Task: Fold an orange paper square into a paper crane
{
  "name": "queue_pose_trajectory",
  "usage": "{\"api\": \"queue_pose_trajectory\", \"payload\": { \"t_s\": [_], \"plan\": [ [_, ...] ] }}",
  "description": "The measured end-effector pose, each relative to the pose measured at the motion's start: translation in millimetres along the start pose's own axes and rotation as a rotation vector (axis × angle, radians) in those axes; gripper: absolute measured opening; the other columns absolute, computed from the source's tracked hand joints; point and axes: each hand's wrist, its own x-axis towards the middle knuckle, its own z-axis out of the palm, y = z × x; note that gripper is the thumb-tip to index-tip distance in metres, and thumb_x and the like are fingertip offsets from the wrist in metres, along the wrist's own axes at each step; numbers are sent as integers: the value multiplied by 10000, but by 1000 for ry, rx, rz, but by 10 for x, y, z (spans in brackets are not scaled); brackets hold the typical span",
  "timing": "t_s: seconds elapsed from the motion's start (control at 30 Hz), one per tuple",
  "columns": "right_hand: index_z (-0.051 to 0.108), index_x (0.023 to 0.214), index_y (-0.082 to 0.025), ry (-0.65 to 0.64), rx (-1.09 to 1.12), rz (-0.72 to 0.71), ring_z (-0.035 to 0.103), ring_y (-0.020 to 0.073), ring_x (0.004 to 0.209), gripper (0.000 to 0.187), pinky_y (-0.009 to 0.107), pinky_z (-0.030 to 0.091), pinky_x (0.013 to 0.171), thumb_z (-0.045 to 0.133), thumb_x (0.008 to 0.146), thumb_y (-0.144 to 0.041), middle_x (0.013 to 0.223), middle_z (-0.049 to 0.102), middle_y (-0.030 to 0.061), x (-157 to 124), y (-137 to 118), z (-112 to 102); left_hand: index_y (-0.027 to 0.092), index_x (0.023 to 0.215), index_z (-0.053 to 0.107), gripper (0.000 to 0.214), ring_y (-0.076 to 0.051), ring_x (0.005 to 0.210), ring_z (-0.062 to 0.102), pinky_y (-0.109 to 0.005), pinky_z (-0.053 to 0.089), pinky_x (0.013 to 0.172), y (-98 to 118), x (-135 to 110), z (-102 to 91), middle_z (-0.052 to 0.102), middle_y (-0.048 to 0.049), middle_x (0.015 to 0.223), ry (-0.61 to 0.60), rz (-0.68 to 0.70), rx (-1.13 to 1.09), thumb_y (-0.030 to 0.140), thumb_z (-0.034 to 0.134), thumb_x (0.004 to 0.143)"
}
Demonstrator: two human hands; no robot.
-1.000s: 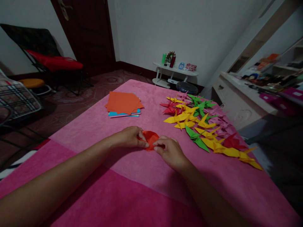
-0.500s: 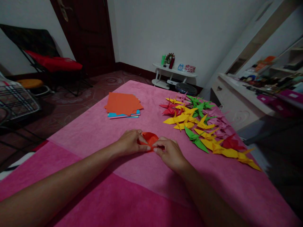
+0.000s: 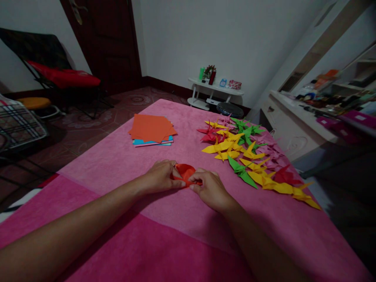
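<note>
A small folded piece of orange-red paper (image 3: pixel 185 171) lies on the pink cloth (image 3: pixel 123 156) in the middle. My left hand (image 3: pixel 160 177) pinches its left side with closed fingers. My right hand (image 3: pixel 210 188) pinches its right edge, fingers curled. Both hands rest on the cloth and hide part of the paper.
A stack of flat paper sheets (image 3: pixel 151 129), orange on top with blue under it, lies farther back. Several folded paper cranes (image 3: pixel 246 154) in yellow, green, red and pink cover the right side. A white low shelf (image 3: pixel 216 92) and a red-cushioned chair (image 3: pixel 61 78) stand beyond.
My hands have stayed on the orange-red paper, with the fingertips shifting a little closer together. The view has drifted slightly.
</note>
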Motion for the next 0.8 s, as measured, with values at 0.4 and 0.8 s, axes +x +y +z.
{"api": "queue_pose_trajectory", "payload": {
  "t_s": [0.4, 0.8],
  "plan": [
    [702, 796, -232, -44, -6, -45, 602, 135, 759, 144, 240, 393, 690, 634, 734, -122, 836, 673, -13, 19, 7, -49, 185, 651, 711, 340, -155, 732, 491, -251, 345, 712, 12, -6, -2, 598, -16, 709, 2, 12, 147, 490, 629, 776],
    [709, 780, -172, -147, 227, -13, 584, 125, 745, 201, 214, 421, 683, 598, 687, -32, 811, 663, 4, 30, 197, -186, 196, 610, 700, 340, -184, 779, 509, -273, 356, 743, -13, -17, 6, 597, -25, 684, -2, 11, 164, 474, 617, 785]
  ]
}}
